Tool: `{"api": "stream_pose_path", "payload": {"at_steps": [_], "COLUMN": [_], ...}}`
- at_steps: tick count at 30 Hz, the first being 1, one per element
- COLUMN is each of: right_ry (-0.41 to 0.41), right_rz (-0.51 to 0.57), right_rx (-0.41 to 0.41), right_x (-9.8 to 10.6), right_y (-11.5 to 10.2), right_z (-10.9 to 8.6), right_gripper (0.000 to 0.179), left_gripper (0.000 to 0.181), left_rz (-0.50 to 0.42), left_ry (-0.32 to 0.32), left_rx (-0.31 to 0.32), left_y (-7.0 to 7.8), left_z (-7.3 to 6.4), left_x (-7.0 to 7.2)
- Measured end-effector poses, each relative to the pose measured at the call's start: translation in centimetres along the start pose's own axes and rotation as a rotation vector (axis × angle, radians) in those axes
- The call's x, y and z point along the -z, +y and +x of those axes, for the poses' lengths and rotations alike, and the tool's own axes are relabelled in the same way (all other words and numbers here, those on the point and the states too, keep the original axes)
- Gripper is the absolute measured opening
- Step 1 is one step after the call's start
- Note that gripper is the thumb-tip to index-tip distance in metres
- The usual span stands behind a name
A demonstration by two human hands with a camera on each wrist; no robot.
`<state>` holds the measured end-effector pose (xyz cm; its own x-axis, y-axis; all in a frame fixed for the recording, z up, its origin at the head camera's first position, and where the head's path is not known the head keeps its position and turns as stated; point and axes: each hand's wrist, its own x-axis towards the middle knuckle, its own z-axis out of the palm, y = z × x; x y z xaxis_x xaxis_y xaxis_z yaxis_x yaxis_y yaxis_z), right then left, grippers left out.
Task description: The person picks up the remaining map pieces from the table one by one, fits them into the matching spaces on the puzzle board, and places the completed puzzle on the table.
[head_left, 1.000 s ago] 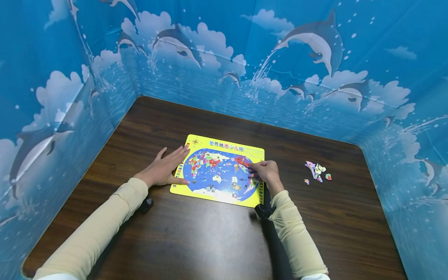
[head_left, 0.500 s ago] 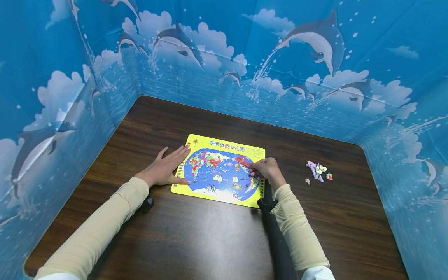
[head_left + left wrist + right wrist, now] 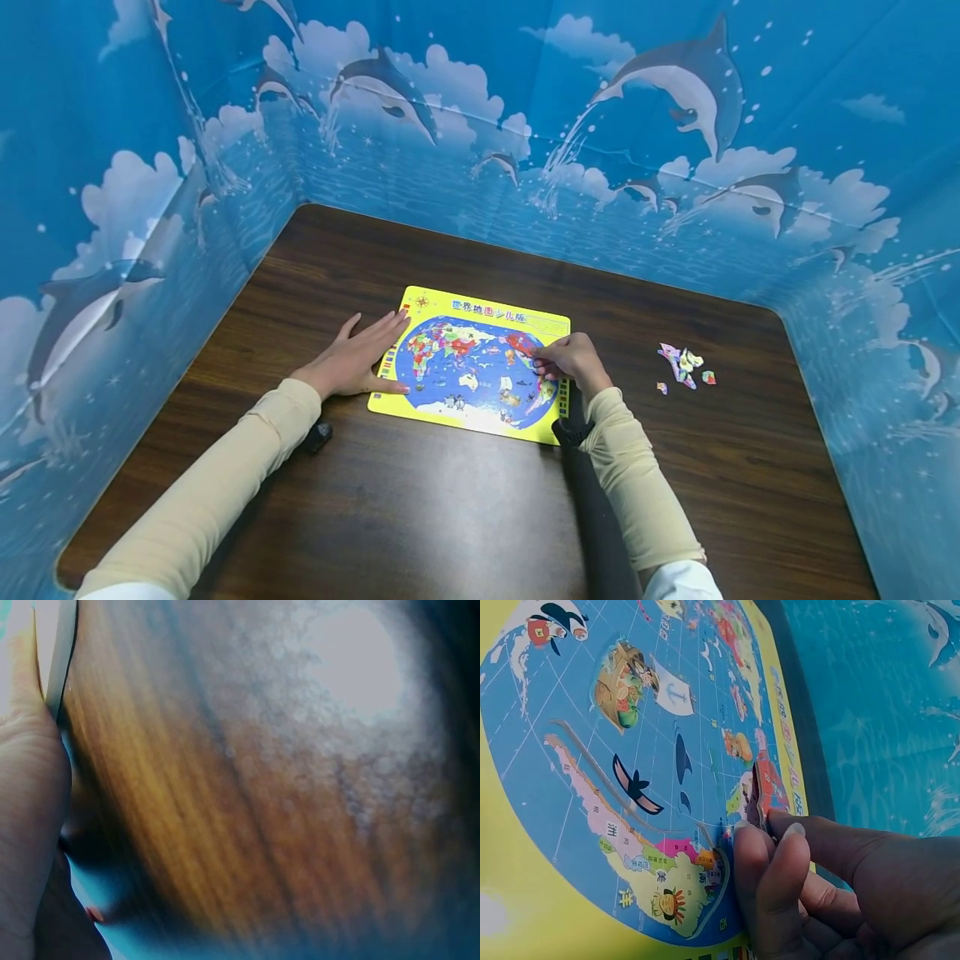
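A yellow-bordered world map puzzle board [image 3: 555, 327] lies on the table. My left hand [image 3: 351, 363] rests with spread fingers on its left edge. In the left wrist view, part of that hand [image 3: 30, 795] shows beside the board's edge [image 3: 61, 656]. Over the map's right side, my right hand [image 3: 573, 360] pinches a small puzzle piece. The right wrist view shows this puzzle piece [image 3: 759, 796] tilted on edge between thumb and fingertips, close over the red and green North America area. Just below the fingers is the South America piece [image 3: 641, 859], set in the board.
Several loose puzzle pieces [image 3: 681, 365] lie on the dark wooden table [image 3: 450, 508] to the right of the board. A blue dolphin-print curtain [image 3: 465, 125] surrounds the table's back and sides. A black band [image 3: 572, 433] is on the right wrist.
My right hand has shifted slightly away from me and turned a little at the map's right side, still pinching the puzzle piece. The left hand stays in place on the board.
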<state>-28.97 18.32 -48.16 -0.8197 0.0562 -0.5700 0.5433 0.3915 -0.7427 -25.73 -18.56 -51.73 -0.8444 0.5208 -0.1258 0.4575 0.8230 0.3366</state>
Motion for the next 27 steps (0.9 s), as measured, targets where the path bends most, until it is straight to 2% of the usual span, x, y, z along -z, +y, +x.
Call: {"api": "stream_pose_path", "payload": {"at_steps": [4,7,9,13,15,21,27], "right_ry": [0.014,0.065,0.107,0.196,0.220,0.229,0.181], "right_rz": [0.014,-0.026,-0.117,-0.380,-0.465,-0.637,-0.686], "right_rx": [0.036,0.121,0.225,0.450,0.510,0.585,0.601], "right_x": [-0.2,-0.7,-1.1,-2.0,-2.4,-2.7,-2.5], "right_y": [-0.1,0.1,0.4,0.8,1.0,1.2,1.0], "right_z": [-0.2,-0.3,-0.3,-0.2,0.0,0.2,0.0], "right_gripper": [0.023,0.021,0.022,0.030,0.035,0.039,0.041], "left_gripper": [0.116,0.116,0.116,0.116,0.115,0.116,0.116], "left_rz": [0.001,-0.004,-0.006,-0.003,-0.001,-0.006,-0.004], "left_ry": [0.000,-0.004,-0.006,-0.003,-0.003,0.001,0.000], "left_rx": [0.003,0.003,0.002,0.002,0.000,-0.008,-0.003], "left_y": [0.0,0.0,0.0,0.0,0.0,-0.1,-0.1], "left_z": [0.0,0.0,0.1,0.0,0.0,-0.1,-0.1], "left_x": [0.0,0.0,-0.1,-0.1,-0.1,-0.4,-0.1]}}
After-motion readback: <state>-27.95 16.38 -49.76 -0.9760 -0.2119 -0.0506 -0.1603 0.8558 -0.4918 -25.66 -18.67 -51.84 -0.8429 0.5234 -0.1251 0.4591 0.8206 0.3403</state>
